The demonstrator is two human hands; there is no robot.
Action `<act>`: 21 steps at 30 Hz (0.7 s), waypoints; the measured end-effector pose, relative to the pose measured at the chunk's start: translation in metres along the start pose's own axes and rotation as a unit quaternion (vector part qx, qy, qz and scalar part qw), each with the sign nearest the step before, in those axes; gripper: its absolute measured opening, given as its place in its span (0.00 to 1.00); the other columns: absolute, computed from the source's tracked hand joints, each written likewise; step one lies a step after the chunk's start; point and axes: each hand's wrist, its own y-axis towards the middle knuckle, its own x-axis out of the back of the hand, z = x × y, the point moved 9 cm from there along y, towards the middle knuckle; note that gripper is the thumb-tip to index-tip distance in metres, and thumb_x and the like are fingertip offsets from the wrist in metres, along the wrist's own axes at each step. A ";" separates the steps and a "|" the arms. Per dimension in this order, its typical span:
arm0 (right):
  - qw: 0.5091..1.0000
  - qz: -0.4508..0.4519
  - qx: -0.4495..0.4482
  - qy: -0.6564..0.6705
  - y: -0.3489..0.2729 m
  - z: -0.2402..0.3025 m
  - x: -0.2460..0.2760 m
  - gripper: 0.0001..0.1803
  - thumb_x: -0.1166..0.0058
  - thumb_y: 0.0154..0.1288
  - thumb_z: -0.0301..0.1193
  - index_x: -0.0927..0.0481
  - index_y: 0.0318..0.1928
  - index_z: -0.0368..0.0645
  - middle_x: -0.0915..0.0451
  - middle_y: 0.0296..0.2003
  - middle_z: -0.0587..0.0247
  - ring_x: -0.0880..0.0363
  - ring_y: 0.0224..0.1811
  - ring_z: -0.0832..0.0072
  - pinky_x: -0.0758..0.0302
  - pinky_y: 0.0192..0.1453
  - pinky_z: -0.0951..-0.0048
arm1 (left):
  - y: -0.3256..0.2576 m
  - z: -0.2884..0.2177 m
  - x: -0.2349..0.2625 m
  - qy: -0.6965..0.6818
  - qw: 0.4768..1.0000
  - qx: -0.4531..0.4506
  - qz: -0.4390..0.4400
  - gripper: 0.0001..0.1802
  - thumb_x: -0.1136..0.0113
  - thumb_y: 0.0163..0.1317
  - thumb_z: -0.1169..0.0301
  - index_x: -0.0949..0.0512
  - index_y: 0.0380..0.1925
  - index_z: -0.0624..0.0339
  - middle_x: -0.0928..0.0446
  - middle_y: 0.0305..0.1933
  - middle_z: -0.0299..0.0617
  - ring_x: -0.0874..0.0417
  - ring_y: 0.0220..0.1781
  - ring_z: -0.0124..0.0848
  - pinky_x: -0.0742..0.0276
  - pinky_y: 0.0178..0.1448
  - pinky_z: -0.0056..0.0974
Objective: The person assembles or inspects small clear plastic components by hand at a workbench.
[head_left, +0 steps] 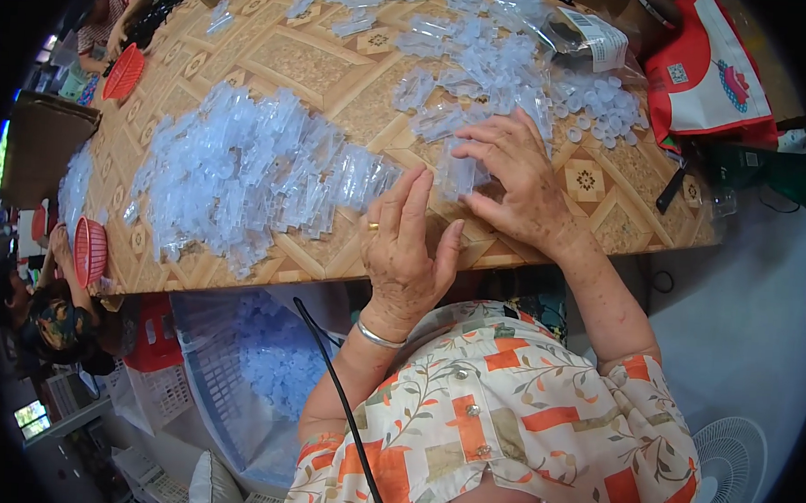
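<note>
My left hand [405,243] is held at the front of the patterned table, its fingers stretched and the thumb apart. Its fingertips are beside the near end of a row of clear plastic pieces [363,178], which runs into a large heap of similar pieces [218,167]. Over a few flat clear pieces [458,171] arches my right hand [524,187], with fingers spread and thumb apart; whether it touches them I cannot tell. Beyond that hand lie more loose clear pieces [483,66]. Small round translucent caps [607,108] are piled to its right.
A clear bag with a white label [592,35] and a red-and-white bag [712,76] stand at the right, near a black-handled tool [671,189]. Red baskets [90,251] sit along the left edge, where other people work. Below the table is a blue crate [213,369] with translucent parts.
</note>
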 end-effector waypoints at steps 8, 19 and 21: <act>0.998 0.044 -0.028 0.024 -0.045 0.019 0.000 0.34 0.28 0.48 0.32 0.22 0.60 0.48 0.23 0.60 0.60 0.30 0.69 0.58 0.48 0.82 0.41 | -0.024 0.003 -0.027 -0.071 0.996 0.036 0.046 0.40 0.23 0.55 0.68 0.29 0.67 0.65 0.22 0.57 0.53 0.18 0.48 0.43 0.18 0.49 0.42; 0.997 -0.030 -0.058 -0.044 -0.028 -0.005 0.005 0.24 0.33 0.56 0.29 0.19 0.56 0.45 0.22 0.54 0.58 0.27 0.62 0.57 0.40 0.76 0.48 | -0.026 0.008 -0.031 -0.098 0.993 0.062 0.038 0.41 0.21 0.50 0.71 0.27 0.65 0.63 0.18 0.49 0.47 0.16 0.46 0.42 0.18 0.50 0.42; 0.997 -0.030 -0.045 -0.049 -0.025 -0.004 0.004 0.21 0.34 0.57 0.29 0.18 0.53 0.45 0.21 0.51 0.58 0.26 0.60 0.58 0.38 0.74 0.50 | -0.028 0.010 -0.033 -0.084 0.995 0.054 0.030 0.41 0.21 0.50 0.71 0.27 0.65 0.62 0.18 0.49 0.47 0.16 0.46 0.42 0.18 0.50 0.42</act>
